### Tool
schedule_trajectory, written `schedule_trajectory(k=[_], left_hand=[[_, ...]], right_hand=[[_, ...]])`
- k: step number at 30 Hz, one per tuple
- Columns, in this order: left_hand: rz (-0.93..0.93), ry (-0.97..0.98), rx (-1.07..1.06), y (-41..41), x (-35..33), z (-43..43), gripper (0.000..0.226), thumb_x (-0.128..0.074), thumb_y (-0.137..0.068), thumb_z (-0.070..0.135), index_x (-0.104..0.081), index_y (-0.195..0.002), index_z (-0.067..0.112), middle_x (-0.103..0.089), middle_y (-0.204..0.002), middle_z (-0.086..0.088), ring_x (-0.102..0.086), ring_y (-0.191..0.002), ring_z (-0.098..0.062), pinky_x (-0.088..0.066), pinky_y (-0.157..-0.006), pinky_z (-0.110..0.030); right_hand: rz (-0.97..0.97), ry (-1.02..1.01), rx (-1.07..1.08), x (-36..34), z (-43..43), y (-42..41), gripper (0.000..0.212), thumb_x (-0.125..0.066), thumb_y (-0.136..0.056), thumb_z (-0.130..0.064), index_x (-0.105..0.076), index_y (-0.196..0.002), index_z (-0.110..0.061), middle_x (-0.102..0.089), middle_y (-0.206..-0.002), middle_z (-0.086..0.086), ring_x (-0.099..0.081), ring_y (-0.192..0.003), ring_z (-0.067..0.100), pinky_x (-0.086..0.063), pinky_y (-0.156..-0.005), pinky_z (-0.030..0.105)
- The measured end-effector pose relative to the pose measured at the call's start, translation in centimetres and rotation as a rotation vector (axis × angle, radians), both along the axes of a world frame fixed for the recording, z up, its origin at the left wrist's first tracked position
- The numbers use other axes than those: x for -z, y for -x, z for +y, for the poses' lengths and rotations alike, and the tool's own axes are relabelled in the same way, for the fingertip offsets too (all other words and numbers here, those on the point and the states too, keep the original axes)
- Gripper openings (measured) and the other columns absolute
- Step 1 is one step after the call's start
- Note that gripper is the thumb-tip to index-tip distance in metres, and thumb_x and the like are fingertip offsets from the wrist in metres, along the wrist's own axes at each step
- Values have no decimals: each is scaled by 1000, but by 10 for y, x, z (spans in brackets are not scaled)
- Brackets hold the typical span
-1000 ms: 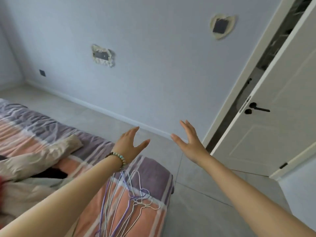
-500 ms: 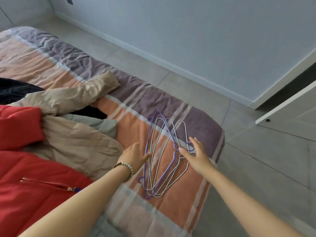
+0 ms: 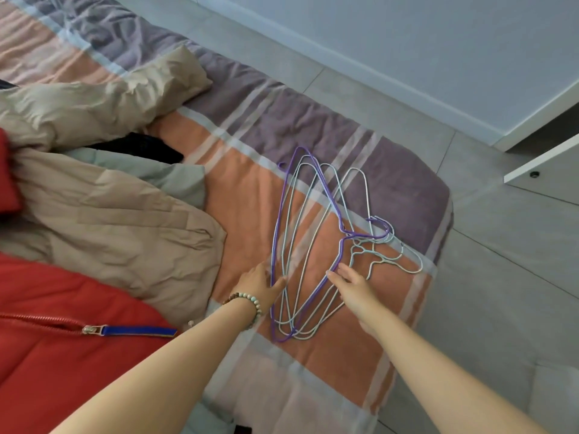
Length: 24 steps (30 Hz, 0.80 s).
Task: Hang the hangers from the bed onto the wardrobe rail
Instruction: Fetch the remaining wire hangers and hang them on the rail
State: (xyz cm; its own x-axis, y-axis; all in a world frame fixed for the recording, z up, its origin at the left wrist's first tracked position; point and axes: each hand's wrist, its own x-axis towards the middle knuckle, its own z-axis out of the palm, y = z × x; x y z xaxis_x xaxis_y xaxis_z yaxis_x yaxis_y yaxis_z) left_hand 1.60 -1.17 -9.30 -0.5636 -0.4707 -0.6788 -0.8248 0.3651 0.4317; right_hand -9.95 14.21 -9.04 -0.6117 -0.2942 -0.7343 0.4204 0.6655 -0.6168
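Hangers [image 3: 341, 227] of purple and pale wire lie stacked flat on the bed [image 3: 391, 183] near its corner. Left hand [image 3: 258, 285], fingers straight, touches their left edge; right hand [image 3: 354, 285], fingers extended, touches their lower wires.

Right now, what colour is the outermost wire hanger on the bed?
Purple; that hanger shows clearest in the head view.

You face a pale blue-grey wall [image 3: 438, 42], white skirting board [image 3: 376, 81] at its foot. Grey tiled floor [image 3: 501, 277] below. White door [image 3: 551, 166] at right edge.
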Motion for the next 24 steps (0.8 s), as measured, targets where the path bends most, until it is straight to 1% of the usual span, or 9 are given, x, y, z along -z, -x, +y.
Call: schedule_trajectory(k=[2,4,9,11,14,17,20,22,24], left_hand=[[76,-19,-83,1,8,4,60,-51,-90,43,-34,-139,15,-52,-131,-6,-53,-116,-25,-45,-98,-38],[180,-91,-271,2,13,8,53,-56,-90,31,-37,-137,13,-55,-122,-3,-53,-112,-21,-46,-95,-36],[332,-246,-516,0,14,21,20,-54,-92,21,-54,-109,11,-55,-76,3,-54,-66,-7,-46,-59,-12],[428,-232,-598,0,9,27,14,-49,-95,21,-57,-100,11,-58,-70,0,-55,-61,-9,-47,-60,-17],[459,-157,-602,-1,0,31,24,-44,-97,21,-60,-111,11,-67,-77,2,-62,-67,-12,-51,-66,-24],[344,50,-455,-5,-10,30,31,-39,-98,22,-58,-120,12,-70,-94,0,-66,-75,-14,-46,-63,-20],[305,260,-367,-9,-28,28,32,-40,-97,25,-61,-115,8,-69,-98,-12,-63,-88,-28,-43,-70,-30],[351,287,-371,-9,-46,28,32,-40,-97,26,-61,-117,11,-69,-102,-11,-62,-92,-28,-43,-73,-30],[379,315,-376,-8,-67,28,33,-39,-98,26,-59,-122,14,-68,-108,-8,-61,-97,-26,-40,-74,-26]], right_hand=[[-18,30,79,9,-4,-2,54,-56,-93,-22,-38,-142,-11,-45,-143,6,-45,-129,19,-31,-98,23],[-22,55,173,15,-6,-3,53,-56,-94,-18,-37,-143,-10,-46,-143,7,-45,-129,19,-31,-96,22],[-5,98,286,16,-7,-10,32,-55,-93,-10,-57,-125,-8,-62,-119,9,-56,-110,16,-34,-88,20],[-14,107,289,13,-5,-12,29,-55,-93,-11,-59,-122,-8,-65,-114,6,-56,-104,12,-35,-89,21],[2,95,246,7,-1,-10,28,-59,-91,-14,-62,-118,-8,-68,-105,4,-59,-93,12,-44,-97,29],[51,90,210,-8,1,-12,15,-66,-86,-12,-67,-100,-6,-68,-85,6,-61,-72,12,-50,-87,35],[97,115,158,-28,1,-15,9,-67,-84,-10,-65,-78,-3,-66,-68,7,-62,-59,14,-53,-82,42],[89,170,143,-47,2,-17,9,-64,-86,-7,-61,-83,0,-66,-68,7,-63,-50,7,-56,-73,35],[56,245,150,-72,3,-17,7,-59,-90,-4,-57,-85,0,-66,-73,11,-63,-47,5,-55,-57,21]])
